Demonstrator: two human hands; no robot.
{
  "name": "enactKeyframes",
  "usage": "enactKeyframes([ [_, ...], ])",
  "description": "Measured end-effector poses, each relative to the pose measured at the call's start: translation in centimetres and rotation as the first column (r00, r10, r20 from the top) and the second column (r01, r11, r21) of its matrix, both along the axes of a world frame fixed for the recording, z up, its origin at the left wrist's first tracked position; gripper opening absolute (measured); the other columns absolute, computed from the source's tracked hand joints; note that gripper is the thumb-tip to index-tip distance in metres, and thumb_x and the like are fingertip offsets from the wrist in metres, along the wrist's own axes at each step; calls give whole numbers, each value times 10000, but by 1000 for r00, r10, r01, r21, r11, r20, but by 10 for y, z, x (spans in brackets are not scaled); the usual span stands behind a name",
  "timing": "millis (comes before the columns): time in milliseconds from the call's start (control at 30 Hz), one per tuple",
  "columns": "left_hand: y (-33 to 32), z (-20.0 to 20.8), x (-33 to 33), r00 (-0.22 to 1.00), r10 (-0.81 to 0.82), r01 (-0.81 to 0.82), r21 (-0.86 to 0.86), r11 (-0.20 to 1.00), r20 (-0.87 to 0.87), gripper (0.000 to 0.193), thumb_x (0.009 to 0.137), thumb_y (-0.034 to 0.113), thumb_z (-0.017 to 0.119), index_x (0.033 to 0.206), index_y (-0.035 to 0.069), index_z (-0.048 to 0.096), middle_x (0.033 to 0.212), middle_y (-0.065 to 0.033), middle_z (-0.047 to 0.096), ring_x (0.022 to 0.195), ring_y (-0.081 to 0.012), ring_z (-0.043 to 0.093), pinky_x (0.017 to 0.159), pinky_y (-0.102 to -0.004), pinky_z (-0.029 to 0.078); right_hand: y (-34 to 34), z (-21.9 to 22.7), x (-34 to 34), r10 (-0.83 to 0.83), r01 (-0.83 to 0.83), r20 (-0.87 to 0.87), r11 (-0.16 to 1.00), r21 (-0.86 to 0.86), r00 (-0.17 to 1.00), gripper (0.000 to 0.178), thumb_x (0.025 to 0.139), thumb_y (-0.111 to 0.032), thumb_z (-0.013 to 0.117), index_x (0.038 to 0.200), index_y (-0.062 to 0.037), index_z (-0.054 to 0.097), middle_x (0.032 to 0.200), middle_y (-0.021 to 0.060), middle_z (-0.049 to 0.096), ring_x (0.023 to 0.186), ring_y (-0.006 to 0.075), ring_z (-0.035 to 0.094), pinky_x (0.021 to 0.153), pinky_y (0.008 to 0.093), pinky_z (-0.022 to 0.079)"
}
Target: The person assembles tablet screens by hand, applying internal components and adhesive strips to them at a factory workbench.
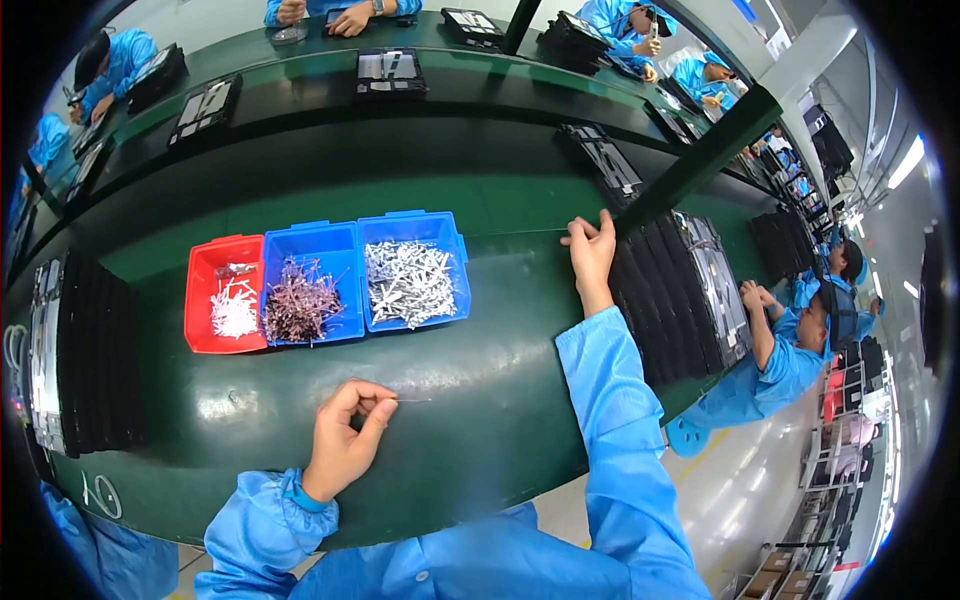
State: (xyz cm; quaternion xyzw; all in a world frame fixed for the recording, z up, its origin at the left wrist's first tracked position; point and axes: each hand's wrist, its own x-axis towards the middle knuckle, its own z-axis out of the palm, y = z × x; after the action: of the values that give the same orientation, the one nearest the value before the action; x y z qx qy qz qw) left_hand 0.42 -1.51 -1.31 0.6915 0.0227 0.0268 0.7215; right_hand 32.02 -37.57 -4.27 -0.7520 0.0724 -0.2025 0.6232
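My left hand (pixel 345 440) is over the front of the green table, thumb and forefinger pinched on a thin pale rod (pixel 415 401) that points right. The rod's exact kind is too small to tell. Out to the right, my right hand (pixel 592 262) is raised beside a tall stack of black trays (pixel 655 290), its fingers apart and nothing visible in them. Whether it touches the stack is unclear. Between my hands and the far shelf sit a red bin (pixel 200 300) of small white pieces, a blue bin (pixel 352 320) of brownish thin parts, and another blue bin (pixel 462 270) of silvery-white pieces.
Another stack of black trays (pixel 100 360) stands at the left. A dark green post (pixel 700 160) rises by the right stack. Black trays with pale panels (pixel 390 70) lie on the raised shelf. Several blue-clad co-workers sit around, one (pixel 775 350) close on the right.
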Motion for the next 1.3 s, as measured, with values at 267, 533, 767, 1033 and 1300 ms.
enactKeyframes([
  [267, -3, 1, 2, 1000, 12, -12, 52, 999, -10, 70, 961, 59, 727, 990, 5, 694, 856, -28, 657, 716, -75, 594, 655, -236, 474, -23, -7, 97, -304, 294, -15, 931, -217, 952, 1085, 831, -196, 734, 1544, 207, 21, 1534, 422, 254, 1233, 347, 614, 1016, 375, 507],
  [533, -3, 10, 6, 999, -7, 1, 171, 985, 33, 62, 946, 57, 738, 988, 23, 708, 849, -28, 651, 683, -73, 583, 602, -232, 449, 10, 2, 88, -368, 368, 5, 930, -6, 930, 731, 837, -74, 734, 1365, 178, 295, 1274, 296, 530, 1046, 316, 679, 779, 362, 628],
  [767, 0, 4, 6, 998, -24, 12, 216, 976, 53, 65, 943, 52, 740, 993, 21, 712, 845, -28, 652, 669, -71, 564, 587, -235, 437, 8, 6, 80, 59, -97, 77, 580, 809, 995, 249, 869, -63, 686, 1047, 40, 545, 997, 153, 624, 771, 210, 590, 724, 387, 535],
  [1033, -4, 3, 9, 999, -23, 17, 155, 988, 36, 56, 957, 46, 727, 993, 9, 707, 845, -21, 653, 688, -64, 576, 611, -226, 454, 35, 19, 31, 460, -324, 104, 430, 843, 882, 215, 880, -76, 586, 1022, 77, 637, 1110, 196, 698, 829, 200, 608, 780, 352, 506],
  [1300, 5, 6, 6, 995, -70, 69, -16, 997, -64, 88, 990, 63, 702, 1046, -3, 682, 893, -14, 668, 735, -50, 579, 667, -209, 474, 53, 27, -171, 633, -302, -40, 424, 854, 773, 404, 967, -175, 554, 1298, 49, 613, 1419, 262, 595, 1310, 337, 589, 1131, 433, 450],
])
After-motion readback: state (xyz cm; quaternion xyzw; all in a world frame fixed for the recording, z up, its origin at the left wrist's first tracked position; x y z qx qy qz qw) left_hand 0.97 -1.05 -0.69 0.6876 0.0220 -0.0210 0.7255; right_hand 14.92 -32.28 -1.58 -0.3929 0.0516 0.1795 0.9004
